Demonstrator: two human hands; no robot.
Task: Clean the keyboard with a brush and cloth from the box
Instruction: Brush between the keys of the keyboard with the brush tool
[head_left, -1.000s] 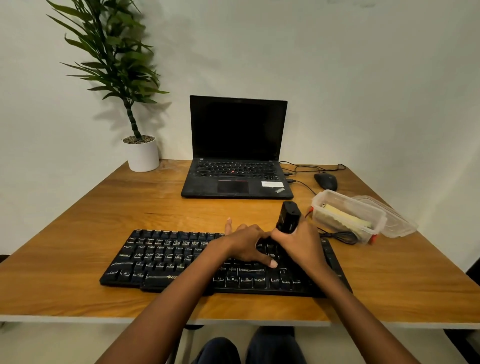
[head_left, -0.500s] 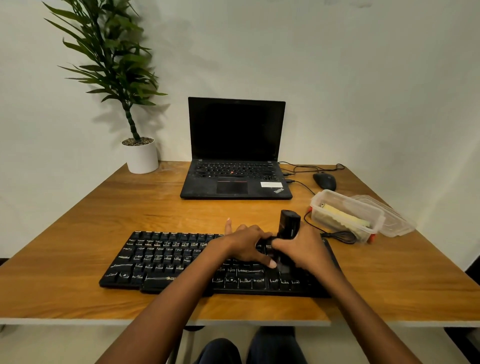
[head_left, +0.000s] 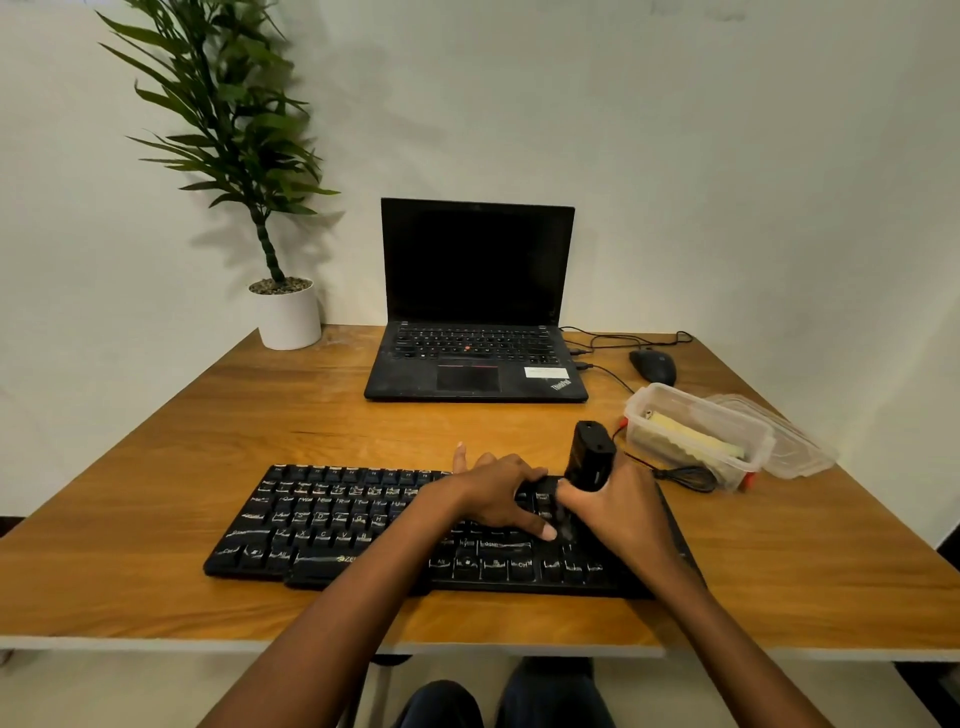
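A black keyboard (head_left: 332, 525) lies near the front edge of the wooden table (head_left: 218, 426). My right hand (head_left: 621, 512) grips a black brush (head_left: 589, 454) by its handle, bristle end down on the keys at the keyboard's right part. My left hand (head_left: 498, 493) rests flat on the keys just left of the brush, fingers spread. To the right stands an open clear plastic box (head_left: 696, 434) with a yellowish cloth (head_left: 691, 434) inside.
The box's lid (head_left: 789, 441) lies right of the box near the table's right edge. A black laptop (head_left: 475, 312) stands open at the back, with a mouse (head_left: 653, 365) and cables to its right. A potted plant (head_left: 285, 312) stands back left.
The brush in my right hand has shifted slightly over the keys at the keyboard's right part. My left hand has stayed on the keys.
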